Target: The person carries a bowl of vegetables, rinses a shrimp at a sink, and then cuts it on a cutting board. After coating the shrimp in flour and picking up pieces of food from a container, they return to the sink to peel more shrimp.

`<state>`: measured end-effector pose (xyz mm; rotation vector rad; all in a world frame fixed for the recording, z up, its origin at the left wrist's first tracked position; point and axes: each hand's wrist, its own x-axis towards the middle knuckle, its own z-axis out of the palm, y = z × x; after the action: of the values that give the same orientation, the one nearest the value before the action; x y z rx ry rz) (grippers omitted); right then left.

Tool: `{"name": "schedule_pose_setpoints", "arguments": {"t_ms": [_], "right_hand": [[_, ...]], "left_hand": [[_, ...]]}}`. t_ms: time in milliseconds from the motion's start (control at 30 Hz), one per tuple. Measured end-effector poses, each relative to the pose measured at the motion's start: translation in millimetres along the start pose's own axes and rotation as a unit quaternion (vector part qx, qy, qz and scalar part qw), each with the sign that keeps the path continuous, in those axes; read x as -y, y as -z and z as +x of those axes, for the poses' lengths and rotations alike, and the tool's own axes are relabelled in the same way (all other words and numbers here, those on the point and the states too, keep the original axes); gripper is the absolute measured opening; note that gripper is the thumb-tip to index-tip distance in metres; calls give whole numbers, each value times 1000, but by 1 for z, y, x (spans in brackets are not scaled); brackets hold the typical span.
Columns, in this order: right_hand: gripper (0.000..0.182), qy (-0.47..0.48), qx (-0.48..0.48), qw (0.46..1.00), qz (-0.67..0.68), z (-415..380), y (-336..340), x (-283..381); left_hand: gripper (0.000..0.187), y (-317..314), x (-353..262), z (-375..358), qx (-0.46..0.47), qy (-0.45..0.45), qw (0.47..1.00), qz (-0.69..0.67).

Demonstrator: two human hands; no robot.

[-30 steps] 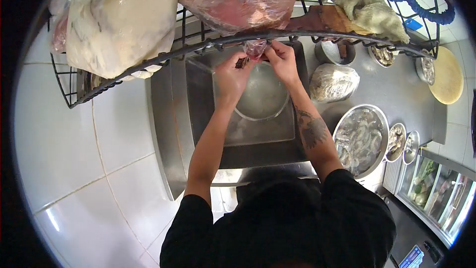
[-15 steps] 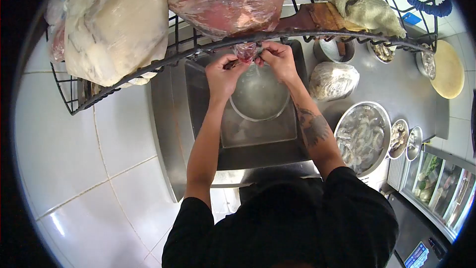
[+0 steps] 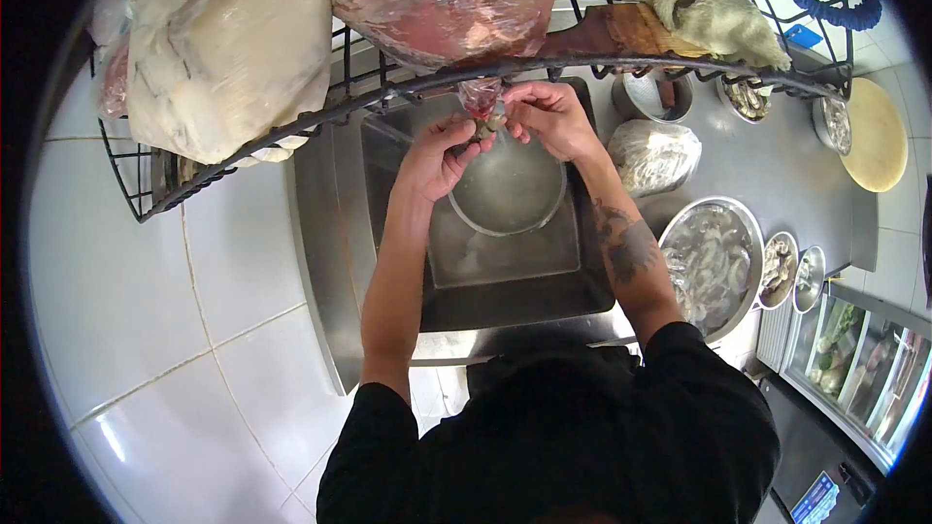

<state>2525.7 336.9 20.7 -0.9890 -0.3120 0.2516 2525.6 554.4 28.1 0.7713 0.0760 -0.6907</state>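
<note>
White tiles run alongside a steel counter, where a sink holds a round bowl of cloudy water. Over that bowl's far part, the person's left hand pinches a small greenish-grey piece, perhaps a shrimp, though it's too small for me to be sure. The right hand has its fingers bent just beside the piece; whether they grip it, I can't tell. Plastic-wrapped meat rests on a black wire rack beyond the hands.
</note>
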Motion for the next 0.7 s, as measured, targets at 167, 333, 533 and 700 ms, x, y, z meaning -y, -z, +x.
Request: {"name": "schedule_pose_setpoints", "arguments": {"t_ms": [167,333,533,700], "right_hand": [[30,-24,-7,994,-107,-4,3,6],[25,40,-86,919,-382,-3,-12,6],[22,83,-142,858,-487,-6,-33,18],[16,-5,-137,950,-282,-6,-11,0]], "left_hand": [[24,-23,5,-12,-101,-179,927,313],[20,-44,11,-22,-241,-264,720,595],[20,-53,16,-23,-245,-264,705,610],[20,-34,6,-23,-169,-213,808,523]]}}
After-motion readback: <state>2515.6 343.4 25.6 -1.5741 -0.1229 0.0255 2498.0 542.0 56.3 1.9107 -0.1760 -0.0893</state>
